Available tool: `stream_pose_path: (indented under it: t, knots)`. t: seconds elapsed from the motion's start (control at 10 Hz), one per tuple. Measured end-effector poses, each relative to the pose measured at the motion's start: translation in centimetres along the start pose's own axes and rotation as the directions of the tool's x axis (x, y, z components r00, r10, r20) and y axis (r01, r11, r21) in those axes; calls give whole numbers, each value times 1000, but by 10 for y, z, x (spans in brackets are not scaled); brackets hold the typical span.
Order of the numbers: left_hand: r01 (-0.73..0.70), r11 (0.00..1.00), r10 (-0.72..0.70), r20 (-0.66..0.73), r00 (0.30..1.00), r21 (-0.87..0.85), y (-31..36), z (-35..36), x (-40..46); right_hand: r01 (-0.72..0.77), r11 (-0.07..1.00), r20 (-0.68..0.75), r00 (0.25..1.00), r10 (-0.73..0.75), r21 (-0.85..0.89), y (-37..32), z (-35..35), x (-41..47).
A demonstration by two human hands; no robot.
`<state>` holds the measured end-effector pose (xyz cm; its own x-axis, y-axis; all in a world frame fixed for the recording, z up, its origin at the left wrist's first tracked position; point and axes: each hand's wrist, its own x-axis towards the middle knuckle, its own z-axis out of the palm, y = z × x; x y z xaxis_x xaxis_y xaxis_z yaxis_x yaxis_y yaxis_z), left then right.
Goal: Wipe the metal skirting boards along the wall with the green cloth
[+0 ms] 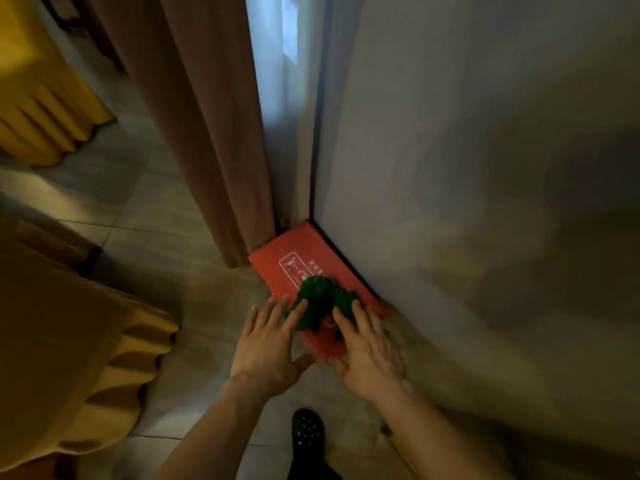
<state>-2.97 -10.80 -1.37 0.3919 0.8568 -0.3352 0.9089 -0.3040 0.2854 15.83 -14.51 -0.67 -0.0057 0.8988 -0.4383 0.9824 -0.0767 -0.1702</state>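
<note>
green cloth (320,301) lies bunched on a red box (294,258) on the floor against the wall. left hand (268,344) and right hand (369,353) both spread flat, fingertips touching the cloth, gripping nothing.

Bare forearms (214,427), no sleeves; 1 black perforated clog (307,432).

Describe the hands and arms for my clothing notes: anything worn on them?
Both forearms are bare up to the frame's edge: no sleeves show. The left hand and right hand wear no gloves, and no rings, watch or bracelet can be seen, though the picture is soft.
</note>
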Motion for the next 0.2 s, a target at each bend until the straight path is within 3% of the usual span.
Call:
stream_pose_path:
  t: [0.2]
  knots:
    - [-63,997,67,-130,989,32,5,-48,-102,-36,999,-152,988,37,8,-56,-29,-102]
